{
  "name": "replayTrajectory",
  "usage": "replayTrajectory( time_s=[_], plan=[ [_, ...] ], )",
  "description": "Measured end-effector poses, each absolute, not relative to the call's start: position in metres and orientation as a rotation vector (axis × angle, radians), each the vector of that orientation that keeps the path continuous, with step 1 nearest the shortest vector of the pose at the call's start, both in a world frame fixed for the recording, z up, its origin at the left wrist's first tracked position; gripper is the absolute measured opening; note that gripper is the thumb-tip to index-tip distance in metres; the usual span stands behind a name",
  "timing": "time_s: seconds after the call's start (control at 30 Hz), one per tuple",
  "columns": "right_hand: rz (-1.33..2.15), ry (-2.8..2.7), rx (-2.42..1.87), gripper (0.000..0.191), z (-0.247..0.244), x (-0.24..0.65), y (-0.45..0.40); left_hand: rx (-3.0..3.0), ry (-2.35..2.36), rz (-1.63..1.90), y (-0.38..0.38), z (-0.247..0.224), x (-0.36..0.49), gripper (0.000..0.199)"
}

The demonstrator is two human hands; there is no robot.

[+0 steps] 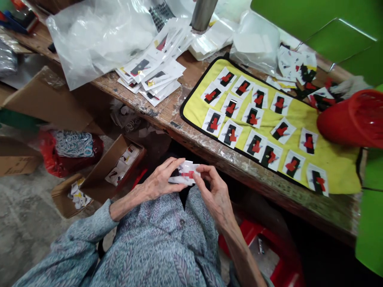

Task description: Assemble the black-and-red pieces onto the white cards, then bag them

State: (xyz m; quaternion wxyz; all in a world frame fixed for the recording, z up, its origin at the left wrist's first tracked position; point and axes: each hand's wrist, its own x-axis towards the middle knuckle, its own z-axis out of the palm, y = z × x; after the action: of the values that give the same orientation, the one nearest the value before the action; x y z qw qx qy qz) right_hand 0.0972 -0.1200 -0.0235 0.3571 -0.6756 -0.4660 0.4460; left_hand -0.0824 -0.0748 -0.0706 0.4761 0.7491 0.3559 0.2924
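Observation:
Over my lap I hold a small clear plastic packet [188, 173] with a white card and a red piece showing in it. My left hand [163, 177] grips its left side, thumb below and fingers above. At the right end, my right hand [213, 185] pinches the packet's edge between thumb and fingertips. On the workbench to the right, a yellow cloth [191, 104] with a black border bears several white cards [213, 121], each with black and red pieces on it.
A pile of printed packets [155, 75] and a large plastic bag [101, 36] lie on the workbench [134, 101]. A red basket [350, 119] lies tipped at the right. Below left stand cardboard boxes [89, 189] with small packets and a red bag of rings [73, 143].

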Motion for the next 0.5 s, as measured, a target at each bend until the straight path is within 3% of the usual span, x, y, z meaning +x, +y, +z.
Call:
replayTrajectory(
  time_s=[0.33,0.5],
  plan=[
    [0.99,-1.477,-1.776,0.016,-0.027,0.098,-0.122,1.874,0.886,0.714,-0.078,-0.073,-0.08,0.065],
    [1.07,-1.512,-1.754,0.015,-0.034,0.102,-0.125,1.896,0.9,0.701,-0.082,-0.076,-0.08,0.065]
  ],
)
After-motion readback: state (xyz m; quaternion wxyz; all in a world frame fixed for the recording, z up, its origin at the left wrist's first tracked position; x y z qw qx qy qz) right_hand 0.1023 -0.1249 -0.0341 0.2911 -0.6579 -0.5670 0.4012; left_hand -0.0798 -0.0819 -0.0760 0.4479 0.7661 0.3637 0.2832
